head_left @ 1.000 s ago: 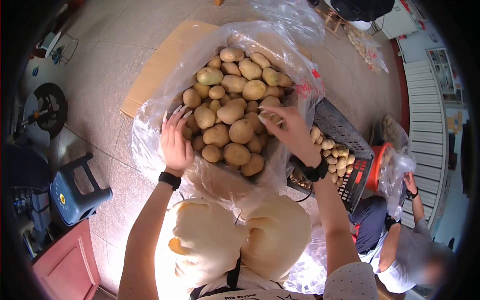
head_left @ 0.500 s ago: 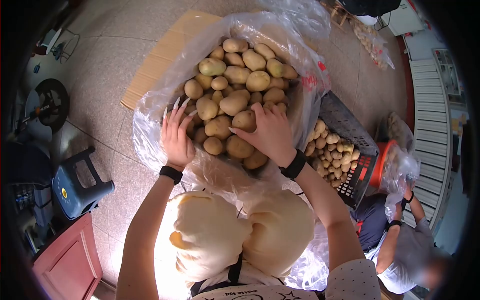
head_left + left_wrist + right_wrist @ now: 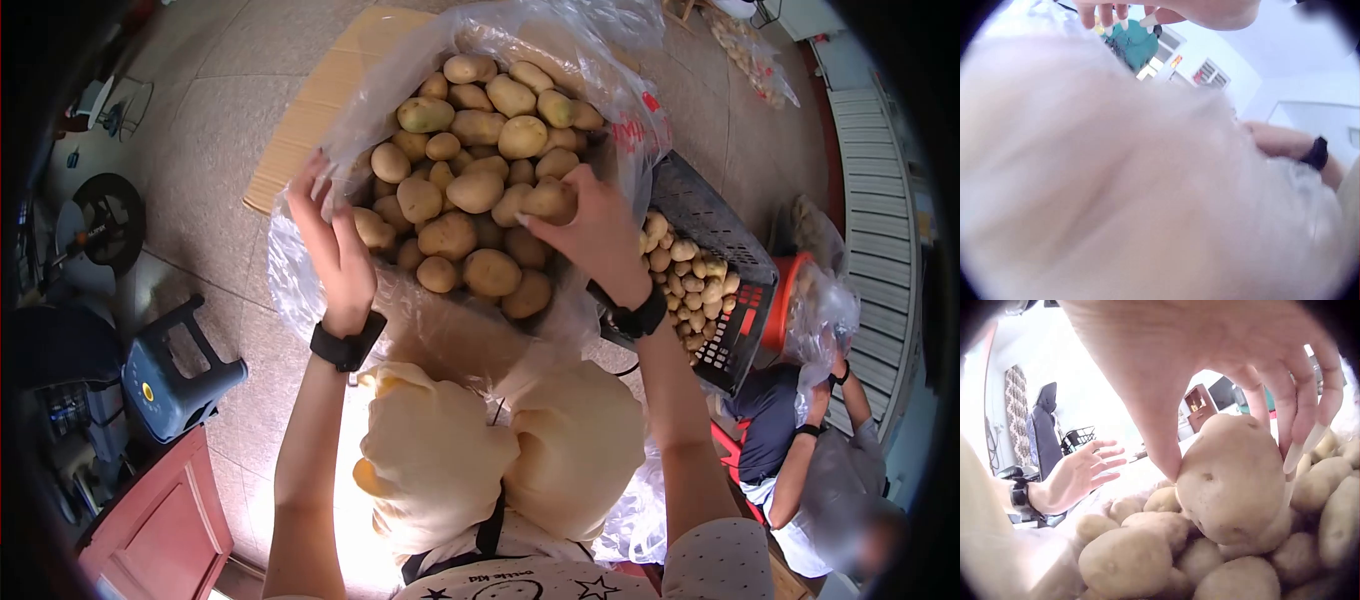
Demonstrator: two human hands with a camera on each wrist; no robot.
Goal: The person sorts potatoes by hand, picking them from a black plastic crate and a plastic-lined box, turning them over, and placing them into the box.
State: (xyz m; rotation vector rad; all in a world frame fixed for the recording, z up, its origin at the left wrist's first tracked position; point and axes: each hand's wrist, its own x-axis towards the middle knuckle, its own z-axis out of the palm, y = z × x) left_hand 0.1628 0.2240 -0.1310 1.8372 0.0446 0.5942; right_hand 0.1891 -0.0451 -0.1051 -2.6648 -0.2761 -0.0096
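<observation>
A large heap of potatoes [image 3: 477, 190] fills a clear plastic bag [image 3: 290, 240] in front of the person. The right hand [image 3: 597, 228] grips one large potato [image 3: 1235, 478] between thumb and fingers, close over the heap on its right side. Long pale nails show on its fingertips [image 3: 1294, 456]. At the left side of the bag, the left hand [image 3: 338, 255] is raised by the plastic, holding nothing. Its fingers [image 3: 1107, 464] are spread and nearly straight in the right wrist view. Blurred plastic fills most of the left wrist view.
A black crate [image 3: 705, 200] with smaller potatoes stands right of the bag. Beyond it are a red bucket [image 3: 790, 290] and another person [image 3: 790, 450] handling a plastic bag. Cardboard [image 3: 320, 110] lies under the potato bag; a blue stool [image 3: 185, 370] stands at left.
The right hand has taken a potato from the near middle of the heap and moved right with it. The left hand has turned and come off the potatoes toward the bag's left edge.
</observation>
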